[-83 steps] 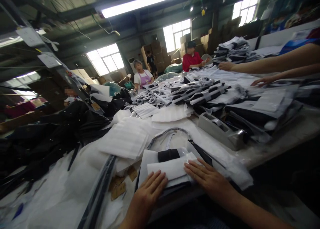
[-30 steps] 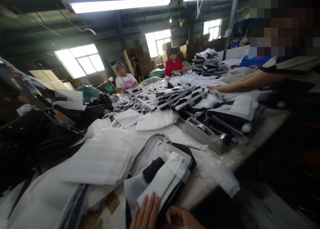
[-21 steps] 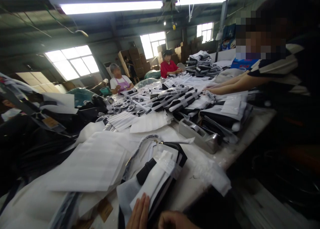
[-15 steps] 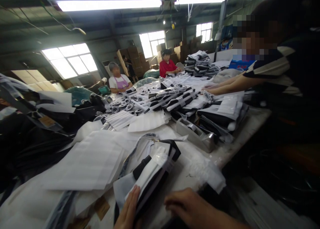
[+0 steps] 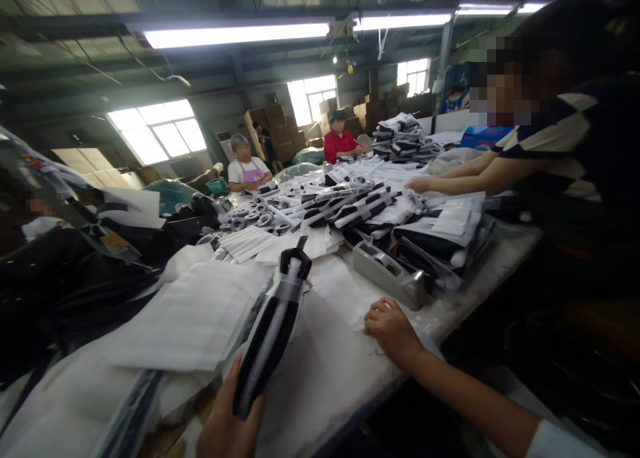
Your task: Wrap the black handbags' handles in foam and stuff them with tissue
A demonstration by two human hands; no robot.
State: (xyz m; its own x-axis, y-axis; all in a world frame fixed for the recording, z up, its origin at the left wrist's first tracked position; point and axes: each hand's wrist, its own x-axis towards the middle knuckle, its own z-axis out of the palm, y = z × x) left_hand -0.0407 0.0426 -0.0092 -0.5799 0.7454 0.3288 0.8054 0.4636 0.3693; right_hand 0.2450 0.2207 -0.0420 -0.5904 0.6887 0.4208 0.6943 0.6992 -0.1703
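Left hand (image 5: 225,421) is gripping the black part (image 5: 273,331), already sleeved in white wrap, tilting it on edge at lower centre over the tabletop (image 5: 330,371). Right hand (image 5: 393,328) is lying curled beside the tape dispenser (image 5: 393,281), and I cannot tell whether it is grasping anything. The part is not yet lying with the wrapped pile (image 5: 445,235) at right.

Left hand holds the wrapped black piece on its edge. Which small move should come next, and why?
Probably the right hand should reach for the grey tape dispenser: it lies just beyond that free hand, while the left hand holds the wrapped black piece raised on edge.
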